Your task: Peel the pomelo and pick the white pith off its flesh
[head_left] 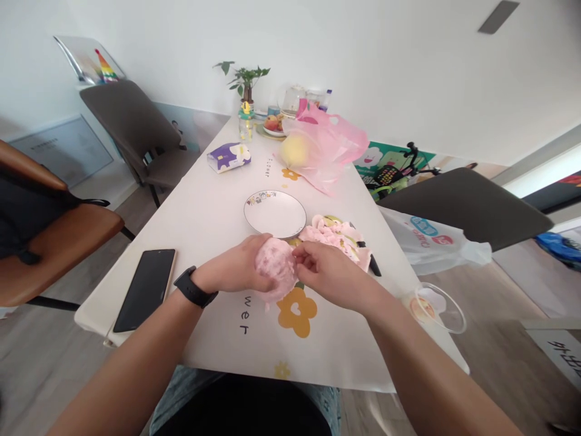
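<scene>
Left grip (233, 266) curled firmly around a pink foam-netted fruit (275, 269), which sat between both grips; right grip (329, 275) pinched its netting near the top; a hard tug could have slipped the fruit free, rolling it toward the white plate (275, 213) just beyond the grips.

The foam netting (275, 268) is pale pink, the white plate (275, 214) has a cartoon-patterned rim (264, 198), and the white tablecloth (213, 339) carries yellow flowers (296, 310)
</scene>
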Motion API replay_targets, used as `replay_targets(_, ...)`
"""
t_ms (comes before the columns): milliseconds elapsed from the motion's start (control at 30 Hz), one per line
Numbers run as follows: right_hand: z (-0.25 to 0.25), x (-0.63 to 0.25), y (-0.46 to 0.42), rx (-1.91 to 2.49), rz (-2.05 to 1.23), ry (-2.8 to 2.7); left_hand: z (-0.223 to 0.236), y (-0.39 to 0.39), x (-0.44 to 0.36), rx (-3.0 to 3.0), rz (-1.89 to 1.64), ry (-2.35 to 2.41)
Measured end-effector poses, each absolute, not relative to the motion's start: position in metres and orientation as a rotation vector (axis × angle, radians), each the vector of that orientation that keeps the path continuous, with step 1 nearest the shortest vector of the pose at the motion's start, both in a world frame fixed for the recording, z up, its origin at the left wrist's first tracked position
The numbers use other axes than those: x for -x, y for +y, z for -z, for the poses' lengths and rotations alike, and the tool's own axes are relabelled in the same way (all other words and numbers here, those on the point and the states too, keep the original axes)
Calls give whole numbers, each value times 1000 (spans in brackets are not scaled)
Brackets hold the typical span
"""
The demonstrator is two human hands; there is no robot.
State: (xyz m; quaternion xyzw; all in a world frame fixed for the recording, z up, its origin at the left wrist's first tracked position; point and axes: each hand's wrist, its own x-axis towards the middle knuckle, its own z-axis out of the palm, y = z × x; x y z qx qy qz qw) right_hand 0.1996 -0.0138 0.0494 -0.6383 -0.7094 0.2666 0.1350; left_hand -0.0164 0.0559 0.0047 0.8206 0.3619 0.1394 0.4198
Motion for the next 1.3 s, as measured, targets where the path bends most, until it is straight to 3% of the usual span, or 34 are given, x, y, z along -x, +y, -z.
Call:
replay_targets(800,-55,-183,-3,2028,-635,-2097,-13,47,9,-2086,-372,921)
replay_targets(1067,-23,-206,-9,1741,-1233,-1527,-3,51,20,-2035,-389,883)
replay_targets(1300,-13,-212,-19,1537,-1337,-1417,-2,51,20,-2013,-412,840)
